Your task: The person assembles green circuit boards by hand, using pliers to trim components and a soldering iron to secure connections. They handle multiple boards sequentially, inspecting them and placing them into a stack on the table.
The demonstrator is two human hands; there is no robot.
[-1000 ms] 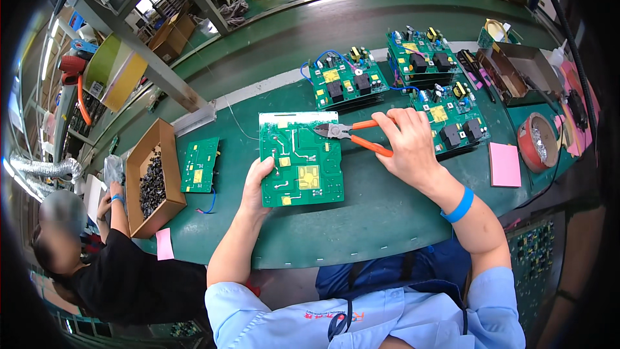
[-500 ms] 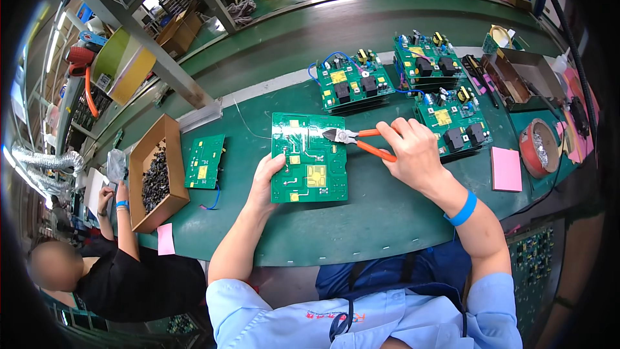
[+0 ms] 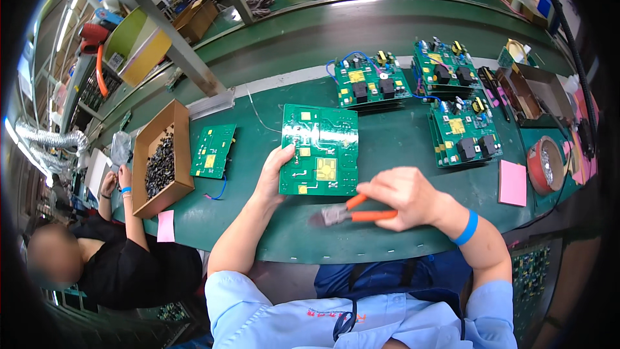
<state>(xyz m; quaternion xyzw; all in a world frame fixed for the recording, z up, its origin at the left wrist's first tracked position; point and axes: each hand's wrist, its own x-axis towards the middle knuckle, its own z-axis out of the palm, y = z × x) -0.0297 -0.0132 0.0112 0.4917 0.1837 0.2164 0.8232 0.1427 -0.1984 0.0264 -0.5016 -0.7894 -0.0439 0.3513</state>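
Gripped by its left edge, a green circuit board is held up over the table in my left hand, its soldered side facing me. A thin pale wire stands out from the board's upper left. Wrapped round the orange handles of a pair of side cutters, my right hand is off the board's lower right corner. The cutters' dark jaws point left over the bare table and are smeared by motion; whether they are parted cannot be told.
Stacked circuit boards with parts and blue wires stand at the back right. Another board lies left, beside a cardboard box of small black parts. Pink notes and a red solder reel sit right. A co-worker sits left.
My right hand has drawn the side cutters off the board's upper right, down toward the table's near edge. The whole view has shifted slightly; my left hand still holds the board.
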